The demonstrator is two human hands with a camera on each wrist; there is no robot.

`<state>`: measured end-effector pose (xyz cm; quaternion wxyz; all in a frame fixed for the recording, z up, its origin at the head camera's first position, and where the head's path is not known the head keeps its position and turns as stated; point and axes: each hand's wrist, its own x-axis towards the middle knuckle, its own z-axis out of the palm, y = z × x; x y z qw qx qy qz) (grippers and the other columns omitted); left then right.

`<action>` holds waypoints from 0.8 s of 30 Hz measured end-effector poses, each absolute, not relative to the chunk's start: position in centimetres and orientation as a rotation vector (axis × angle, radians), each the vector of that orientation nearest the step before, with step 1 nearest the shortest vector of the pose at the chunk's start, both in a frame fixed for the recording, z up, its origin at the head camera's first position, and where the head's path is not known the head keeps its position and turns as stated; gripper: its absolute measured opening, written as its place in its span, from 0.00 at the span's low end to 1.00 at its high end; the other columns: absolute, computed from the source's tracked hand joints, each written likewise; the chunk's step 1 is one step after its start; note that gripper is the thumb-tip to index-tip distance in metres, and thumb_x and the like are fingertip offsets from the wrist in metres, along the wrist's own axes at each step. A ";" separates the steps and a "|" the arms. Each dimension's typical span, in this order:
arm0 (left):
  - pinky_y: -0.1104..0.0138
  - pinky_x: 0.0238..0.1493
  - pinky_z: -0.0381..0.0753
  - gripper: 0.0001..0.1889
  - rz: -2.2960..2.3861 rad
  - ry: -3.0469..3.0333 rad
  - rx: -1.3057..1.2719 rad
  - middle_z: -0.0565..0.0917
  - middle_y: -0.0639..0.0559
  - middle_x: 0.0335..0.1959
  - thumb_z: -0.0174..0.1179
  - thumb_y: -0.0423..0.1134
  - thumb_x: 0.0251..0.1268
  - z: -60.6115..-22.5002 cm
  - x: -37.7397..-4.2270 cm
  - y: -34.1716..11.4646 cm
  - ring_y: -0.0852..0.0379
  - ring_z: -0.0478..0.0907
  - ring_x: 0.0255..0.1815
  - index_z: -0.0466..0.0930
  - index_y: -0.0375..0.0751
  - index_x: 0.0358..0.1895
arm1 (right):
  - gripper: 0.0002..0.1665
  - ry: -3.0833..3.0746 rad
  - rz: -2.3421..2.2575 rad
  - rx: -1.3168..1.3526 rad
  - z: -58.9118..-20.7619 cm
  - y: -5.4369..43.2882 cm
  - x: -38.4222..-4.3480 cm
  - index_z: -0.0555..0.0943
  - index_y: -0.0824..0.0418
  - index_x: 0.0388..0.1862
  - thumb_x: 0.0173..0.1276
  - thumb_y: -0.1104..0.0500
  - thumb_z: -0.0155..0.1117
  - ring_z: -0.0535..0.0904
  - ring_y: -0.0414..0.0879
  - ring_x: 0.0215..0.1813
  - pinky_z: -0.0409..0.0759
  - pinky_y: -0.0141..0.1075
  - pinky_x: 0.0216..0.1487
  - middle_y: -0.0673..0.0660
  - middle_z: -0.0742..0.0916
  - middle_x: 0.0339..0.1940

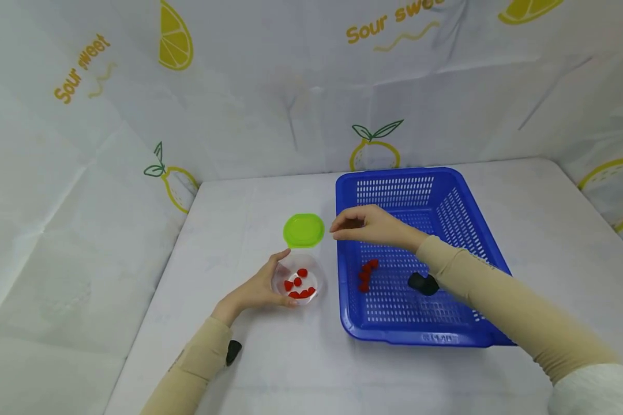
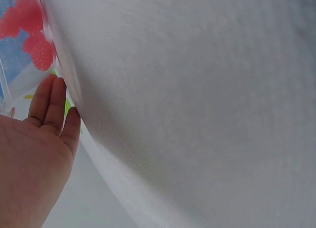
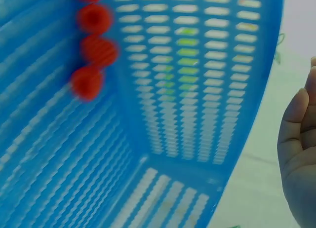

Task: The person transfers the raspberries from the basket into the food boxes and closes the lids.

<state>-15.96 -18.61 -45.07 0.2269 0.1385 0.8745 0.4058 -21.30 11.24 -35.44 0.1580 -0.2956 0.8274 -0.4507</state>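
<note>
My left hand (image 1: 256, 288) grips a clear plastic tub (image 1: 314, 271) from its left side, thumb at the near wall and fingers at the far wall. Several red raspberries (image 1: 302, 272) lie on the tub's bottom; through its wall, the left wrist view shows their bumpy skin (image 2: 39, 51). Over the left rim of a blue plastic basket (image 1: 345, 300) hovers my right hand (image 1: 371, 223), its fingers loosely bent and nothing visible between them and the thumb. Inside that basket, near its left wall, more raspberries (image 1: 366, 276) lie in a row; the right wrist view shows them blurred (image 3: 96, 50).
A bright green lid (image 1: 303, 230) lies flat on the white tabletop (image 1: 270, 357), just beyond the tub and left of the basket. White cloth with lemon prints (image 1: 270, 115) hangs behind the table. The basket's raised slotted walls stand under the right forearm.
</note>
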 end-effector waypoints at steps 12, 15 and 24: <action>0.48 0.70 0.60 0.58 1.091 2.438 0.388 0.64 0.51 0.65 0.74 0.55 0.37 -45.1 -16.0 -18.7 0.53 0.60 0.68 0.43 0.62 0.72 | 0.12 2.370 -1.177 -0.744 -38.2 15.4 -20.9 0.82 0.55 0.42 0.65 0.51 0.61 0.81 0.52 0.46 0.80 0.32 0.48 0.54 0.86 0.42; 0.48 0.69 0.61 0.57 1.099 2.443 0.383 0.66 0.51 0.62 0.74 0.54 0.37 -45.1 -16.0 -18.8 0.53 0.62 0.66 0.44 0.64 0.72 | 0.14 2.377 -1.128 -0.766 -39.1 15.6 -21.3 0.82 0.58 0.44 0.65 0.51 0.61 0.81 0.48 0.45 0.79 0.34 0.48 0.53 0.86 0.42; 0.48 0.70 0.59 0.59 1.101 2.424 0.410 0.61 0.52 0.67 0.74 0.55 0.37 -45.1 -15.9 -18.6 0.54 0.59 0.69 0.42 0.58 0.73 | 0.11 2.426 -0.914 -0.746 -41.2 16.2 -22.1 0.82 0.60 0.43 0.64 0.56 0.61 0.80 0.43 0.43 0.81 0.40 0.50 0.52 0.86 0.39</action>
